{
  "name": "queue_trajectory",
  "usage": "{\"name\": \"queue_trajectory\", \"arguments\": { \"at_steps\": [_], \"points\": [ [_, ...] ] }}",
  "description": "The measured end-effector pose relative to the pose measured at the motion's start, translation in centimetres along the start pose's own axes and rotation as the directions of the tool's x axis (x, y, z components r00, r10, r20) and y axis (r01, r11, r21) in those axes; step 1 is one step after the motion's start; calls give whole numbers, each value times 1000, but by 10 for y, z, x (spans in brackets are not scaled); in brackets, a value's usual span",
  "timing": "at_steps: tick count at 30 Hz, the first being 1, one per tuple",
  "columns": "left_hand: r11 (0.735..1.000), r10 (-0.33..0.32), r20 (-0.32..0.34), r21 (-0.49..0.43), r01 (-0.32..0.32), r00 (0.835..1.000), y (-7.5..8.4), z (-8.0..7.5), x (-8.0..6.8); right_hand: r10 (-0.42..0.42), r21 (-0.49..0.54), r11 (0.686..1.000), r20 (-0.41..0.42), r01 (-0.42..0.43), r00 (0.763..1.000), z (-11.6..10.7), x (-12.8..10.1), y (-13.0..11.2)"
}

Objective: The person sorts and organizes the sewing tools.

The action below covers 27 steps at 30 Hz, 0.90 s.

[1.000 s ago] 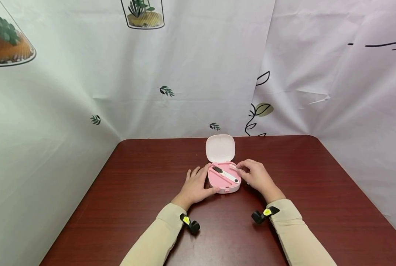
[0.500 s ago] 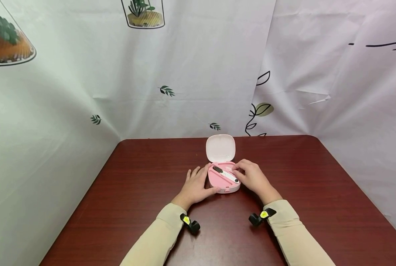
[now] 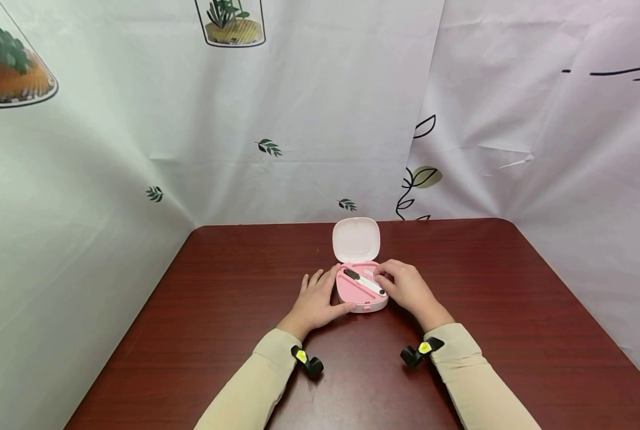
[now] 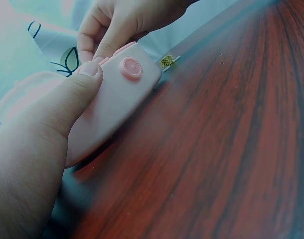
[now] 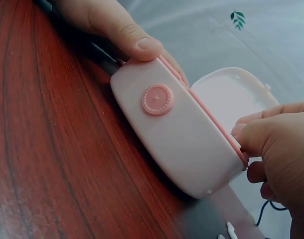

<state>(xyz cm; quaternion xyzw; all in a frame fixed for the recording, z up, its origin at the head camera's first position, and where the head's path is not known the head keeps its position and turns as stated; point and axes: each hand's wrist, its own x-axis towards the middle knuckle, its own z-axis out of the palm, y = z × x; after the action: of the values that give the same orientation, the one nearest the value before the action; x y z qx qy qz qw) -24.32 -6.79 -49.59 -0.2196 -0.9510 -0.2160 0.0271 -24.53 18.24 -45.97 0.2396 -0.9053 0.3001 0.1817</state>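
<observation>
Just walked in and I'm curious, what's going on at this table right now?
A person sits at a dark red table with a small pink case lying open, its lid tipped back. The left hand steadies the case's side, thumb at its front edge. The right hand has its fingertips at the far right corner of the tray, beside a black-and-white tool lying inside.

Both beige-sleeved forearms reached forward. The left hand (image 3: pixel 316 300) lay flat with fingers spread and thumb extended; the right hand (image 3: pixel 406 288) curled its fingertips inward.
</observation>
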Motion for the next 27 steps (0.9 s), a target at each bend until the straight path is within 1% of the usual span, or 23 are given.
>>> {"name": "queue_trajectory", "arguments": {
  "at_steps": [3,8,11,19,22,24,27],
  "points": [
    [1000,-1,0,0,1,1000,0,0,0,12,-43,999,6,-12,1000,1,-1,0],
    [1000,2,-3,-5,-2,1000,0,0,0,10,-114,993,11,-9,1000,2,-1,-1],
    [1000,3,-4,-5,-3,1000,0,-1,0,4,-118,993,7,-3,1000,3,-1,-2],
    [1000,-1,-1,-4,1,1000,1,-1,0,33,-64,997,-1,-33,999,5,-2,-1],
    [1000,-1,2,-6,1,1000,1,-2,0,24,-41,999,-12,-24,1000,6,-3,1],
    [1000,1,0,-9,-1,1000,1,-2,-1,10,-22,1000,-31,-11,999,5,-3,3],
    [1000,3,2,-9,-3,1000,2,-2,-1,1,6,1000,-84,0,996,4,-5,8]
  ]
}}
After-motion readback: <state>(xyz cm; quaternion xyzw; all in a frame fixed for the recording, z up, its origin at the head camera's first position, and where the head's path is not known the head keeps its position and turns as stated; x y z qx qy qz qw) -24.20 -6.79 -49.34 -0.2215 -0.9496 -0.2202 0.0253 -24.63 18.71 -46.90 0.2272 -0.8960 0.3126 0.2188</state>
